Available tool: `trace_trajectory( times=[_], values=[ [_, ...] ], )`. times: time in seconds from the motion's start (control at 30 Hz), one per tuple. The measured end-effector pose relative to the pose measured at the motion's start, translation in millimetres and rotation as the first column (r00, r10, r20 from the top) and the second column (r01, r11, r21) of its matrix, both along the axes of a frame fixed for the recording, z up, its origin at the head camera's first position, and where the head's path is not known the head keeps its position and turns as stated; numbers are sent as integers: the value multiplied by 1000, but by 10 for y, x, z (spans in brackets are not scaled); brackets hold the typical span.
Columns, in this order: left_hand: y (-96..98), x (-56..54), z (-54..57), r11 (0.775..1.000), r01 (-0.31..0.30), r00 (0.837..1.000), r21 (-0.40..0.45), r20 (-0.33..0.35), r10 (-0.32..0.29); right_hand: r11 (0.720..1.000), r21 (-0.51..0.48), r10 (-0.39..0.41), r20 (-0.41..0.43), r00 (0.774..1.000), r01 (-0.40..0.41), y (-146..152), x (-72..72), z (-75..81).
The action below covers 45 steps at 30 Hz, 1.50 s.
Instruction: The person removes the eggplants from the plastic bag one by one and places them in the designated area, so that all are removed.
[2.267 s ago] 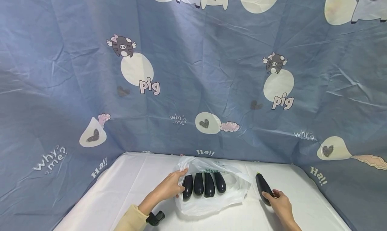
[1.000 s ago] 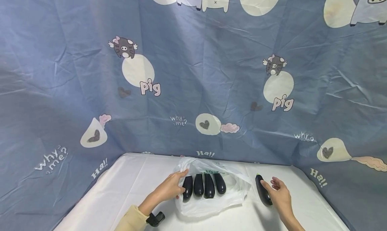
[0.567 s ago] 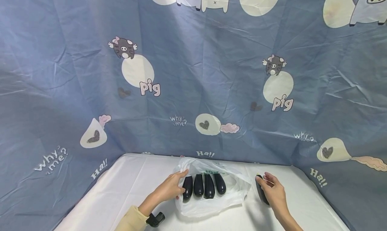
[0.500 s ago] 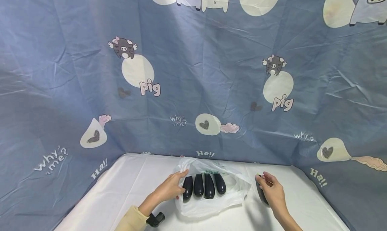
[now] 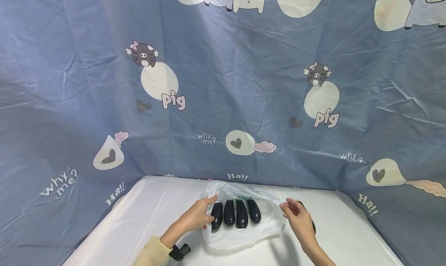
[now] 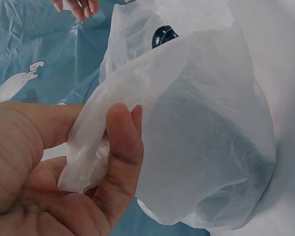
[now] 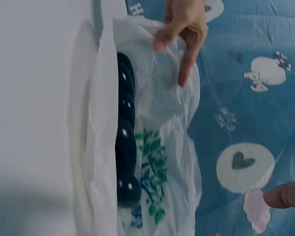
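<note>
In the head view a thin white plastic bag [image 5: 240, 241] lies with its mouth facing the person and several dark eggplants [image 5: 229, 213] side by side inside. My left hand [image 5: 196, 215] pinches the bag's left edge; in the left wrist view the plastic [image 6: 86, 157] runs between thumb and fingers of that hand [image 6: 19, 142]. My right hand [image 5: 299, 221] hovers at the bag's right edge, fingers loosely bent and holding nothing visible; its thumb [image 7: 282, 195] appears apart from the bag in the right wrist view. Another eggplant [image 5: 314, 228] lies right of the bag, mostly hidden behind that hand.
A white cloth [image 5: 153, 208] covers the table. Behind it hangs a blue curtain [image 5: 209, 84] printed with pigs and words. A black wrist camera [image 5: 179, 252] sits at the left wrist. Green leaf print [image 7: 155, 172] shows on the bag.
My right hand has let go of the loose eggplant, passed near its stem end, and moved left to the bag's right edge. The loose eggplant stays on the table. The left hand keeps its place.
</note>
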<state>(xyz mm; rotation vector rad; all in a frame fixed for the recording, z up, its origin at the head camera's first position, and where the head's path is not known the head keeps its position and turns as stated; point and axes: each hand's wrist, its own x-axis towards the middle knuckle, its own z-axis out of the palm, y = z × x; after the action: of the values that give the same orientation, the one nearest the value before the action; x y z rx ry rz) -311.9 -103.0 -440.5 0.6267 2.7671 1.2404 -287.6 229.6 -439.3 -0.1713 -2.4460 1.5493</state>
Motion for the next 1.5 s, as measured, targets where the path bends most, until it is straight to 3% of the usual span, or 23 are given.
trace_trajectory(
  times=[0.3,0.7,1.5],
  values=[
    [17,20,-1,1000,-6,1000,-4,14,6,999,-27,23,-18,1000,-23,-210,-21,-73],
    [23,22,-9,1000,-2,1000,-5,-8,2,1000,-10,28,22,999,-27,-383,-96,-273],
    [27,18,-4,1000,4,1000,-5,5,-4,999,36,1,26,1000,-2,-452,-404,-555]
  ],
)
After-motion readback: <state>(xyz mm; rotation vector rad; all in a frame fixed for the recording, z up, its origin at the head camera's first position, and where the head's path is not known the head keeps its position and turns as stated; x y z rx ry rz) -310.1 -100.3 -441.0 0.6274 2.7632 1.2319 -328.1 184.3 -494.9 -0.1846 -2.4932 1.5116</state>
